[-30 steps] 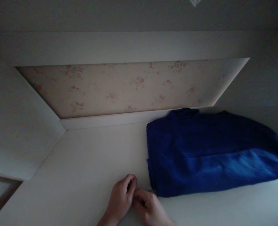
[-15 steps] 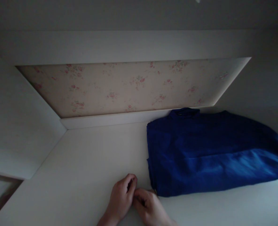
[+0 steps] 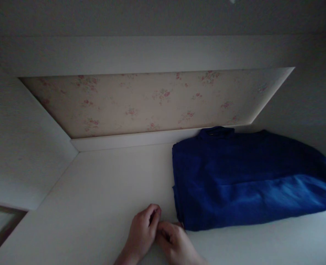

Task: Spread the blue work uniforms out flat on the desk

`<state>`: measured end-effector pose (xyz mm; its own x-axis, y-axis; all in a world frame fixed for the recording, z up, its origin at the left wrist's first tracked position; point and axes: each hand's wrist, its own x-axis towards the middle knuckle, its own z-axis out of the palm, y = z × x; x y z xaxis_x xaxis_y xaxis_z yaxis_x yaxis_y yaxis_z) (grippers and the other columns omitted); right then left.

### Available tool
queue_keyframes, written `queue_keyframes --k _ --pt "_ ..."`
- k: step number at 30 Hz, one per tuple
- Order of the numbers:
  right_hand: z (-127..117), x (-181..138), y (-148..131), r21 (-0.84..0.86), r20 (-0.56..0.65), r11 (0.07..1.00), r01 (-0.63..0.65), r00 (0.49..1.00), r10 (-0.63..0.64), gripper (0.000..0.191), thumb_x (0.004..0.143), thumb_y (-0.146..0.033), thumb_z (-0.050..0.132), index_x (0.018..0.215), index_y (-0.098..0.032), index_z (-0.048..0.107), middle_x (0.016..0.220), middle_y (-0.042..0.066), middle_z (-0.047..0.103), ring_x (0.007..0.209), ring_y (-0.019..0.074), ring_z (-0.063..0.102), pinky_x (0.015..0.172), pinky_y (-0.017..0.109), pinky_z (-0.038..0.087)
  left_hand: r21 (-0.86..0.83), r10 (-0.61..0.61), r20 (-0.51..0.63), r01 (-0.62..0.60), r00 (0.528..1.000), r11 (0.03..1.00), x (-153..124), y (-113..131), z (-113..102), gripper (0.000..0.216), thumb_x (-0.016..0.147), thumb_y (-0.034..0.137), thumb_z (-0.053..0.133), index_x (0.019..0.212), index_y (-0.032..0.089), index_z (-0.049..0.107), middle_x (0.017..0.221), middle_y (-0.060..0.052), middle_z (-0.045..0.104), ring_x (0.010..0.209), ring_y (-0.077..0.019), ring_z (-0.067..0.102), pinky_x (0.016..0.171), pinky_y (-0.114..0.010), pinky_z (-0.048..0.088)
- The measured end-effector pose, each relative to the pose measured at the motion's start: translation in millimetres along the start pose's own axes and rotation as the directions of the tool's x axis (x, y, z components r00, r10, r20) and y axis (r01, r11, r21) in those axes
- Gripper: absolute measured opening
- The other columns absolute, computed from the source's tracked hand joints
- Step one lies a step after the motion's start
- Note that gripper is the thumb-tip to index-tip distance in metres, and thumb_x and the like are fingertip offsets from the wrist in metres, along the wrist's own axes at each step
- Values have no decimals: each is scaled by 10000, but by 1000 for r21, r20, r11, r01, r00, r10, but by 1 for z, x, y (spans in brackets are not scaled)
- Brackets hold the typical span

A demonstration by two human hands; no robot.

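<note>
Left hand (image 3: 142, 233) and right hand (image 3: 175, 243) meet, fingers curled, perhaps empty, beside blue garment (image 3: 245, 180).

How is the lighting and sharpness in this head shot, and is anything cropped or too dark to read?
Head view: dim and underexposed, no glare; the blue garment and floral panel stay readable. Both hands, left and right, are cropped at the bottom edge, curled together; whether they hold anything is unclear. Straight edges bow slightly.
</note>
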<state>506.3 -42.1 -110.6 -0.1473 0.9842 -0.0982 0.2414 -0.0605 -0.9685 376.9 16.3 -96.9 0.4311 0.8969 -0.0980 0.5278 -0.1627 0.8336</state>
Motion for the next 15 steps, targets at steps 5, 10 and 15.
queue_keyframes --k 5,10,15 --pt "-2 -2 -11 -48 20 999 2 1000 -1 153 831 -215 492 693 -168 540 618 -40 471 582 91 388 515 215 254 -103 -43 -13 41 999 994 1 1 -5 315 936 479 428 879 236 620 806 -1 676 779 -173 629 747 -257 425" --pt "-4 -15 -19 -29 79 999 43 996 -41 146 779 -226 543 654 -185 480 569 -54 427 516 76 339 473 215 226 -313 -199 -22 182 980 932 3 30 10 453 889 607 439 1019 210 617 872 -27 686 806 -205 626 737 -294 464" --pt "-17 -64 20 256 -7 950 -182 982 190 307 753 -476 614 719 -189 512 554 -54 403 510 85 334 477 215 250 -221 -113 16 114 993 969 7 65 48 547 848 597 519 1181 167 579 1073 -115 700 992 -256 647 873 -335 465"
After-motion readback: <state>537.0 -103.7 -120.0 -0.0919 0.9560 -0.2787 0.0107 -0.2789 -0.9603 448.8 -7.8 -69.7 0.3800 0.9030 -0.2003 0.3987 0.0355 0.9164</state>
